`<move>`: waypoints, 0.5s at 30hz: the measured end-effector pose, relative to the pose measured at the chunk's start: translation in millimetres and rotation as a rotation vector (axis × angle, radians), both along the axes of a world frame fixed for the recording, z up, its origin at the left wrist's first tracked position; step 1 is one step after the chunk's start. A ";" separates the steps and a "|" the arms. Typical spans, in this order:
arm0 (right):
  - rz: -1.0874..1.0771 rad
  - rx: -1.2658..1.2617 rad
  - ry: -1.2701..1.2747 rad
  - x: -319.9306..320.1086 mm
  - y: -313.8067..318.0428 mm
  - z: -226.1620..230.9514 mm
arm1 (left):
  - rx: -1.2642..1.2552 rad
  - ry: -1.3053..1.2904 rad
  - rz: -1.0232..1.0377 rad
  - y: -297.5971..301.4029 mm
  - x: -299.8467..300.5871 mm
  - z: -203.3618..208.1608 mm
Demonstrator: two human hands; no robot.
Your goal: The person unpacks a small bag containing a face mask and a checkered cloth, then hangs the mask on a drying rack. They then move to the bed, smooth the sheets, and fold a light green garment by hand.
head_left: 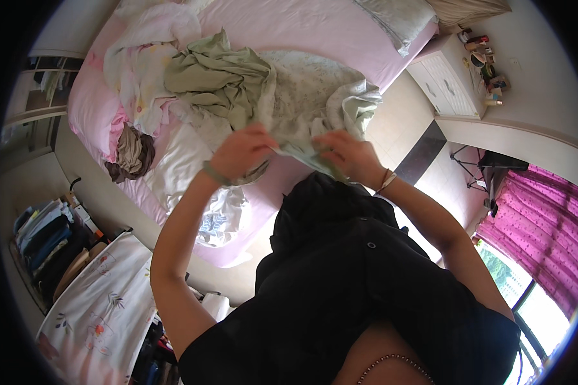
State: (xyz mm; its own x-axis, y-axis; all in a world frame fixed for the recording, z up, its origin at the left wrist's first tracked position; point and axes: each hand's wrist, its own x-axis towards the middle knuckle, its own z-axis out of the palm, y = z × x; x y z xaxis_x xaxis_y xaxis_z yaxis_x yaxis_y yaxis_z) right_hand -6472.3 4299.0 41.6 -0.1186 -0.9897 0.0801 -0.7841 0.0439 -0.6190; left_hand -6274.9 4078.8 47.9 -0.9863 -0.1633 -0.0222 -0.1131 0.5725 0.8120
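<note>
A pale green bed cover (302, 83) lies rumpled over the near part of the pink bed, its plain green side (221, 80) bunched up on the left and a faintly patterned side showing on the right. Its near edge is raised off the bed between my hands. My left hand (243, 153) pinches that edge, fingers closed and slightly blurred. A short way to the right, my right hand (348, 156) grips the same edge with bent fingers. The stretch of cloth between them looks fairly taut. Some fingertips are hidden by the fabric.
The pink bed (263, 22) also bears brown crumpled clothing (133, 153), white bedding (186, 151) and a pillow (398, 22). A white cabinet (446, 80) stands at the right. Stacked clothes (48, 237) fill a shelf at the left. A pink curtain (539, 224) hangs by the window.
</note>
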 end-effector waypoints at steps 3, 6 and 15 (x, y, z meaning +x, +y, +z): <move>-0.140 -0.054 -0.015 -28.3 12.5 -9.6 | -0.011 0.089 0.308 -43.9 26.5 38.0; -0.024 0.117 -0.007 -62.6 44.6 -12.4 | -0.212 0.117 0.577 -101.3 94.0 70.4; -0.203 0.596 0.561 -197.5 93.3 21.0 | -0.663 0.183 1.036 -151.1 254.3 144.9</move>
